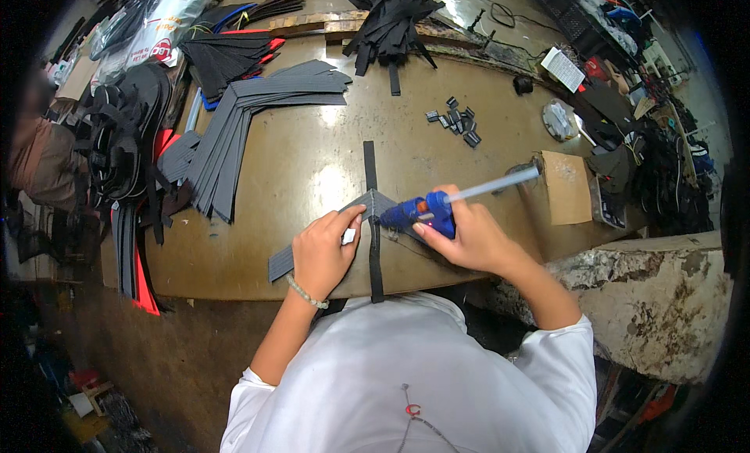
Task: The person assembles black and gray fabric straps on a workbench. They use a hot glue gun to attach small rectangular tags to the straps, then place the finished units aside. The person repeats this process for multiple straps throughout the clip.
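While the grey strap point(328, 233) lies slantwise across the near edge of the brown table point(312, 164), its long axis running from the lower left up toward the right, it is crossed by a narrow black strip point(372, 219) laid almost straight away from the body. The crossing point is found just between the two hands, slightly nearer the right one. The left hand point(322, 254) is laid flat on the grey strap, fingers loosely spread and pressing down, with the fingertips point(355, 213) just beside the crossing; nothing is gripped in it. The right hand point(469, 236) is closed around a blue glue gun point(422, 212), whose nozzle is pointed leftward at the crossing and appears to touch it, while a pale glue stick point(494, 186) juts out behind. Stacks of grey strips point(234, 133) are piled well apart, on the far left.
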`<state>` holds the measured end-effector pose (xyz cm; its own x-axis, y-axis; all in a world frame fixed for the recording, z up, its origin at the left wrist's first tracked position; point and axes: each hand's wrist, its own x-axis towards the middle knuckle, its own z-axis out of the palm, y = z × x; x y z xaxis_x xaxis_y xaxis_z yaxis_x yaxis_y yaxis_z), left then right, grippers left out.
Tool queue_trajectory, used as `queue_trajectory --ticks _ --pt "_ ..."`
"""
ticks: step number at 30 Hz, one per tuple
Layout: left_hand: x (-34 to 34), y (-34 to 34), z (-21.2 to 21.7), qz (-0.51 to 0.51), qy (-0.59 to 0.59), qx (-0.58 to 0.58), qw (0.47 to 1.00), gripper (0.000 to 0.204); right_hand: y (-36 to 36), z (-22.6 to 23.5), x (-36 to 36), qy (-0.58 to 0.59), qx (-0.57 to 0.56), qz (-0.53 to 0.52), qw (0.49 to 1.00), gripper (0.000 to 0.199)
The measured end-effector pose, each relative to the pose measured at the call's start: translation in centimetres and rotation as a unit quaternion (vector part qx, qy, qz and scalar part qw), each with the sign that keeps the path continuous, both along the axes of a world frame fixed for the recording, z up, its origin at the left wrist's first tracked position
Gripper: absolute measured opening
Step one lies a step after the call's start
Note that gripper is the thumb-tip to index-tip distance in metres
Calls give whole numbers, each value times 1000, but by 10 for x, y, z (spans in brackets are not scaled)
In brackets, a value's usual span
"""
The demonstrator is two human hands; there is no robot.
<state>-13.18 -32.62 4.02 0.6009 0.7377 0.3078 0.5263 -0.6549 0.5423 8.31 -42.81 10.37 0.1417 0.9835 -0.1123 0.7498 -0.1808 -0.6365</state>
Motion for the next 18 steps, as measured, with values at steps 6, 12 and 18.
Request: queue_trajectory --ticks 6,12,18 --pt "4 0 9 15 -25 -23 999 11 -34 -5 24 99 69 -90 989 39" --pt "-27 -21 99 -171 -296 -410 846 17 -108 -48 175 -223 241 -540 775 50" --pt "-11 -65 181 -534 -466 -559 431 42 -170 -55 188 -289 -118 -585 749 63"
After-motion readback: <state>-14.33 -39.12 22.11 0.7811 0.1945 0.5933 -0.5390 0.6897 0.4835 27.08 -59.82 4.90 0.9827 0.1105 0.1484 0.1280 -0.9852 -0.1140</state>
